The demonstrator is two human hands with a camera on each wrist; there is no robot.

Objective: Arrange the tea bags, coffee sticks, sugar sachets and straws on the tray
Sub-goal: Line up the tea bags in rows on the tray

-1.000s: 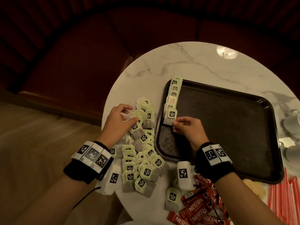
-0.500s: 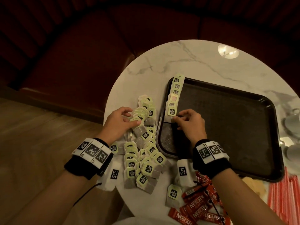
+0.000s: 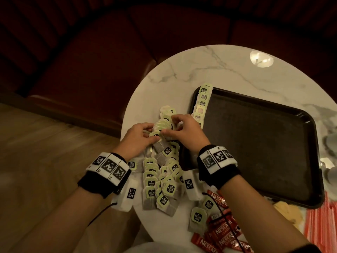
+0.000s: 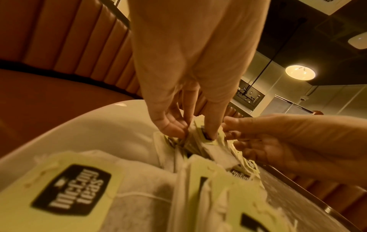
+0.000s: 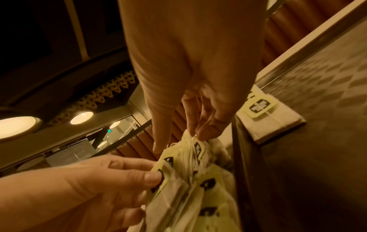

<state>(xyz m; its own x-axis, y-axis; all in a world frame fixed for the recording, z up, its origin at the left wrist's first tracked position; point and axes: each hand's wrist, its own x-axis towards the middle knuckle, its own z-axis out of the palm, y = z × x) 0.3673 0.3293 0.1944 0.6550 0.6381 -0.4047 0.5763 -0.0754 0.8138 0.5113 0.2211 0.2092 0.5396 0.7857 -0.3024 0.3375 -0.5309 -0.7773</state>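
Observation:
A stack of tea bags (image 3: 162, 124) with pale green tags is gripped by my left hand (image 3: 152, 134) just left of the tray; its fingers (image 4: 210, 133) pinch the stack from above. My right hand (image 3: 168, 129) meets it there and pinches the top of one tea bag (image 5: 195, 145) in the stack. A row of tea bags (image 3: 202, 100) lies along the left edge of the dark tray (image 3: 259, 147). Many loose tea bags (image 3: 158, 185) lie on the marble table (image 3: 228, 70) between my wrists.
Red coffee sticks (image 3: 221, 234) lie at the table's near edge under my right forearm. Yellowish sugar sachets (image 3: 289, 213) and red-striped straws (image 3: 321, 225) sit near the tray's near right corner. White cups (image 3: 331, 143) stand at the right edge. A dark red bench curves behind the table.
My right hand left the row of tea bags on the tray and moved left to the stack in my left hand. My left hand kept hold of the stack.

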